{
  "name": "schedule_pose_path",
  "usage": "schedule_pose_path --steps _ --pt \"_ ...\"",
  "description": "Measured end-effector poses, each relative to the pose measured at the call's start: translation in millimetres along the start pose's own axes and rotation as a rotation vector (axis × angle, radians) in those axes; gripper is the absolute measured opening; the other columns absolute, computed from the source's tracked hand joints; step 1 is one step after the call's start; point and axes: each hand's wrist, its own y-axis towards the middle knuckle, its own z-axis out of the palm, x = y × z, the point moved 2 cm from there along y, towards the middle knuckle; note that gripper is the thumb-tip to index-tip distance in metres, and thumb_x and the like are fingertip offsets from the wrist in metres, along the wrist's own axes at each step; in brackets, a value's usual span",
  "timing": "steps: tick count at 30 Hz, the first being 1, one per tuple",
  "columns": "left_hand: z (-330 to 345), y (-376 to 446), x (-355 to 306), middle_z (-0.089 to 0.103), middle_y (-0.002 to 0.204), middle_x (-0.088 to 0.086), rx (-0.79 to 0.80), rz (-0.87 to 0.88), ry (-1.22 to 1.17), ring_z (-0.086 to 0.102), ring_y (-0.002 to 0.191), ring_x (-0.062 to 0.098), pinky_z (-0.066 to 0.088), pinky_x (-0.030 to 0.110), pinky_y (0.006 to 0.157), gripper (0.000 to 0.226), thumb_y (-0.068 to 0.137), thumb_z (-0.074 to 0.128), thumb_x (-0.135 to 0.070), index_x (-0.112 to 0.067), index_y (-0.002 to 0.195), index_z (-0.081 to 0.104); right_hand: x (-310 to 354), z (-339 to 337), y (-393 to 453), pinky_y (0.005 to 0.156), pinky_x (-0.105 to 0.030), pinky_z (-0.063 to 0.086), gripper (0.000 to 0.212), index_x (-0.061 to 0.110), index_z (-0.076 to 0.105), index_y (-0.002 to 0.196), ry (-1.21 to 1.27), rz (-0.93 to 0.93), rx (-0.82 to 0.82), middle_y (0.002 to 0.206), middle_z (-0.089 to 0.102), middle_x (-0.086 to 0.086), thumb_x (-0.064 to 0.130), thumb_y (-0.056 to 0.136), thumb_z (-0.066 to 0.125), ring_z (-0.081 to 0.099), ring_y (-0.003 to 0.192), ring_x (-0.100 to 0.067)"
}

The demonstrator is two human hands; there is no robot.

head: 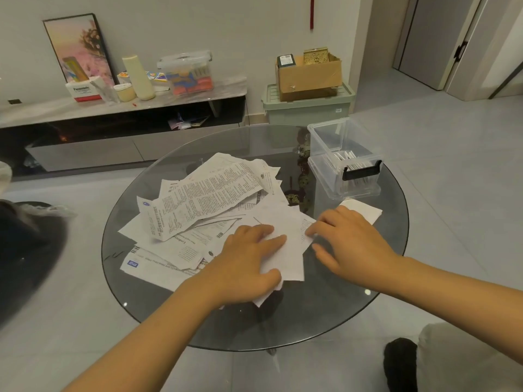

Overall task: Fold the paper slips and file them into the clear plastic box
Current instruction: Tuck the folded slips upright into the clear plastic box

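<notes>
Round glass table [353,315] on pale grey tiled floor [452,142]; low media console [113,131] against white wall [226,24].

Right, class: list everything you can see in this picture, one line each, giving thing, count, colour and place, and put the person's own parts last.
glass table: one, dark grey, round, centre.
paper slips: a loose pile, white with print, middle of the table.
white sheet: one, under both hands.
clear plastic box: one, black latch, table's far right, folded slips inside.
folded slip: one, white, in front of the box.
cardboard box: one, brown, on a green bin by the wall.
green bin: one, on the floor.
lidded tub: one, clear, on the low cabinet.
framed picture: one, pink, leaning on the wall.
left hand: flat on the sheet.
right hand: fingertips at the sheet's right edge.
</notes>
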Motion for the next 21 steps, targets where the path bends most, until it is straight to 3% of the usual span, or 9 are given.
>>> schedule_pose_path --steps 2,5,13,17,21 --pt "1.2 -2.4 0.1 0.01 0.155 -0.014 0.03 0.006 -0.017 0.005 0.139 0.007 0.01 0.032 0.115 0.071 0.081 0.042 -0.052 -0.036 0.147 0.022 3.1 2.4 -1.8 0.09 -0.024 0.035 0.032 0.023 0.06 0.12 0.041 -0.024 0.005 0.119 0.056 0.003 0.034 0.091 0.051 0.047 0.109 -0.017" --pt "-0.9 -6.6 2.7 0.009 0.156 -0.015 0.04 0.032 -0.054 0.003 0.14 0.004 0.008 0.027 0.114 0.067 0.089 0.053 -0.039 -0.031 0.148 0.022 7.1 4.8 -3.6 0.088 -0.025 0.038 0.036 0.021 0.065 0.113 0.114 -0.085 0.04 0.113 0.061 0.003 0.036 0.084 0.05 0.053 0.105 -0.018" --pt "-5.0 -12.4 6.0 0.027 0.151 -0.015 -0.041 0.075 -0.084 0.016 0.136 0.003 0.015 0.019 0.11 0.055 0.09 0.056 -0.035 -0.03 0.142 0.037 10.6 6.2 -2.9 0.097 -0.019 0.023 0.059 0.038 0.047 0.131 0.129 -0.169 0.138 0.132 0.045 0.015 0.069 0.082 0.044 0.035 0.124 -0.006" --pt "-4.5 -11.9 6.8 0.037 0.143 -0.019 -0.087 0.094 -0.142 0.024 0.129 -0.002 0.021 0.014 0.104 0.047 0.087 0.061 -0.037 -0.034 0.132 0.048 9.7 1.9 -3.0 0.095 -0.016 0.026 0.042 0.035 0.055 0.124 0.158 -0.186 0.126 0.128 0.051 0.015 0.055 0.088 0.048 0.04 0.12 -0.007" --pt "-3.3 -13.6 7.7 0.038 0.136 -0.025 -0.074 0.086 -0.205 0.026 0.128 -0.005 0.024 0.022 0.109 0.055 0.076 0.067 -0.054 -0.041 0.128 0.051 9.9 -1.7 -0.6 0.088 -0.025 0.04 0.028 0.029 0.066 0.104 0.2 -0.154 0.081 0.105 0.064 0.013 0.049 0.089 0.052 0.051 0.102 -0.011"
